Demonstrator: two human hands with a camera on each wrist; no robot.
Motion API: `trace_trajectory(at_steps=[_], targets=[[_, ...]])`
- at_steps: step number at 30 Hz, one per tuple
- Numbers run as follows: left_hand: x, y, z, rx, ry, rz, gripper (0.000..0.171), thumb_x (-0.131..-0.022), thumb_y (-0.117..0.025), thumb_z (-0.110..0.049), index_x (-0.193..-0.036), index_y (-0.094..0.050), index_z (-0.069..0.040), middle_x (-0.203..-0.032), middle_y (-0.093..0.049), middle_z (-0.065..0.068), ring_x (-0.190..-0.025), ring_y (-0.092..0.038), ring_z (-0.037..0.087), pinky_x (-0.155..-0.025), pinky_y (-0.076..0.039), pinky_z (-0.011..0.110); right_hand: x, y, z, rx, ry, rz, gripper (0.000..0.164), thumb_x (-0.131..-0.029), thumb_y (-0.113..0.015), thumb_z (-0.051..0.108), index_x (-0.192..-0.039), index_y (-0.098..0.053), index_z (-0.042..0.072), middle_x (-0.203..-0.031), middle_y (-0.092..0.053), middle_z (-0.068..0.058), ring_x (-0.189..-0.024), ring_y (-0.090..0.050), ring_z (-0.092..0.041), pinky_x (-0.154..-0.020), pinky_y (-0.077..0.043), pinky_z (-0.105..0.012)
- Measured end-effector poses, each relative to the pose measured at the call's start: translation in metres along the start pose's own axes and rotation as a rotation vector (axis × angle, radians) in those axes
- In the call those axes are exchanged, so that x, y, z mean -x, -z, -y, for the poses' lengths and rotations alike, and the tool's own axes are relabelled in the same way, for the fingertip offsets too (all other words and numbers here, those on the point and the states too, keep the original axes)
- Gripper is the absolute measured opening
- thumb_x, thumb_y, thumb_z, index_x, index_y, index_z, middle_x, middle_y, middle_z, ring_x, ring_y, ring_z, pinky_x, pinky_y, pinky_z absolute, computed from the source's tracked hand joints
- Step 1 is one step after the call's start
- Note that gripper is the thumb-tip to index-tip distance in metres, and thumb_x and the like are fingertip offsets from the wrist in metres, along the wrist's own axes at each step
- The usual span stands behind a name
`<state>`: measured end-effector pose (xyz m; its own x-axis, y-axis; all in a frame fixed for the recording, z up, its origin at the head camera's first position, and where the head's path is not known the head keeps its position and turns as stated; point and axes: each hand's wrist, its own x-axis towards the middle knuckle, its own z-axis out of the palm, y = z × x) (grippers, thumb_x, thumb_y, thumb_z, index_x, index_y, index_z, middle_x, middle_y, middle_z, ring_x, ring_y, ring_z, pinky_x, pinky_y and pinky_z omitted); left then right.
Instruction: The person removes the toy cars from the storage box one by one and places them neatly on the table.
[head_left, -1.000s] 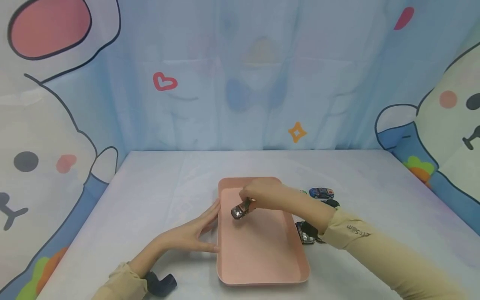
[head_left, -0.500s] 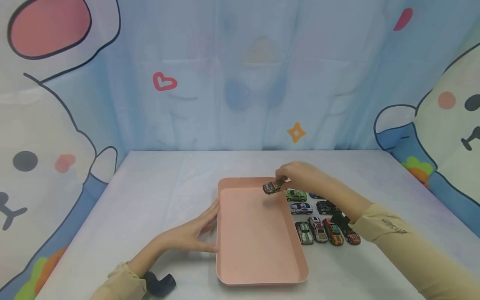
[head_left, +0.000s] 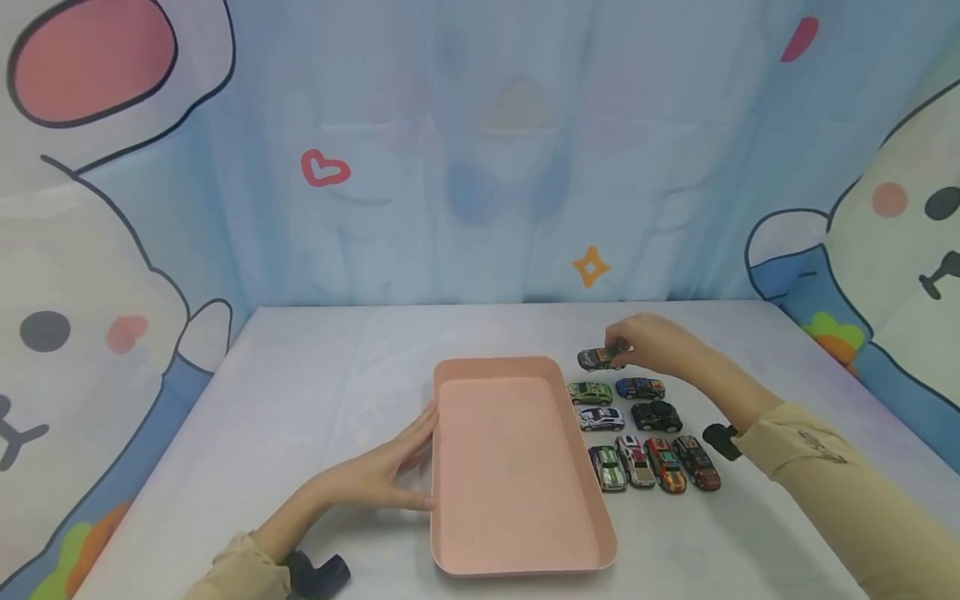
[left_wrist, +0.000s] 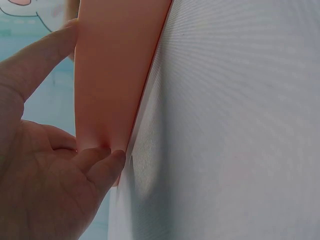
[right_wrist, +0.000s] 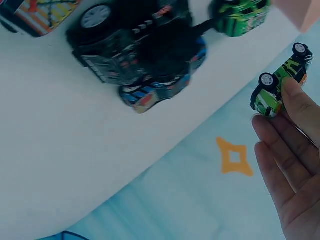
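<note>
My right hand (head_left: 656,343) pinches a small toy car (head_left: 597,359) between thumb and fingers, just beyond the back row of cars. The right wrist view shows this toy car (right_wrist: 285,82) with green and black sides. Along the left side of a pink tray (head_left: 517,475), my left hand (head_left: 375,475) rests with fingers spread. In the left wrist view its fingertips touch the tray's outer wall (left_wrist: 117,65). Right of the tray stand a green car (head_left: 590,393), a blue car (head_left: 641,388), a white car (head_left: 601,419) and a black car (head_left: 656,416).
Nearer the front, several cars stand side by side, among them a green-and-white car (head_left: 607,468) and an orange-red car (head_left: 666,466). A black wrist device (head_left: 318,575) sits at the left cuff. A printed curtain (head_left: 405,225) hangs behind the white table (head_left: 337,358).
My right hand has carried the toy car from above the tray to the right and back, past the tray's edge. My left hand has stayed at the tray's side.
</note>
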<state>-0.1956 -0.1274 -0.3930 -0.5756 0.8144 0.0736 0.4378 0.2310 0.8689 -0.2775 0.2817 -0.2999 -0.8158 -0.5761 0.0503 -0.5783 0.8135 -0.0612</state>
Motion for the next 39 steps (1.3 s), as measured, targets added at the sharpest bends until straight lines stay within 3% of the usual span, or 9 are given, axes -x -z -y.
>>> trace_trajectory(at_steps=[6,12,29,39], targets=[[0.003,0.000,0.001,0.002,0.004,-0.001,0.108,-0.080,-0.076,-0.023,-0.150,0.005,-0.008,-0.153,0.018,0.008,-0.139,0.001,0.021,-0.107,-0.026,0.037,-0.002,-0.015,-0.015,-0.028,-0.068,0.007,0.013,-0.074,-0.077,0.006,-0.080,-0.066,0.008,-0.072,-0.060,0.006,-0.067,-0.056,-0.014,-0.062,-0.051,-0.037],[0.008,-0.001,0.001,0.014,0.017,0.005,0.109,-0.080,-0.076,-0.024,-0.150,0.007,-0.012,-0.153,0.019,0.006,-0.139,0.002,0.018,-0.107,-0.025,0.036,-0.008,-0.028,-0.017,-0.022,-0.078,0.032,0.013,-0.074,-0.077,0.006,-0.078,-0.065,0.007,-0.067,-0.056,0.006,-0.062,-0.052,-0.012,-0.057,-0.048,-0.033],[0.010,-0.002,-0.003,0.014,0.043,-0.001,0.108,-0.080,-0.076,-0.023,-0.150,0.006,-0.015,-0.153,0.018,0.001,-0.138,0.002,0.011,-0.107,-0.025,0.032,-0.017,-0.040,-0.017,-0.002,-0.168,0.173,0.011,-0.077,-0.075,0.008,-0.081,-0.065,0.008,-0.074,-0.059,0.003,-0.070,-0.056,-0.017,-0.064,-0.052,-0.037],[0.007,-0.001,-0.002,0.001,0.037,-0.003,0.108,-0.079,-0.077,-0.024,-0.150,0.005,-0.019,-0.154,0.017,0.004,-0.138,0.000,0.013,-0.107,-0.026,0.033,-0.018,-0.041,-0.017,0.023,-0.190,0.199,0.011,-0.078,-0.075,0.009,-0.083,-0.065,0.008,-0.074,-0.058,0.003,-0.068,-0.055,-0.016,-0.064,-0.051,-0.036]])
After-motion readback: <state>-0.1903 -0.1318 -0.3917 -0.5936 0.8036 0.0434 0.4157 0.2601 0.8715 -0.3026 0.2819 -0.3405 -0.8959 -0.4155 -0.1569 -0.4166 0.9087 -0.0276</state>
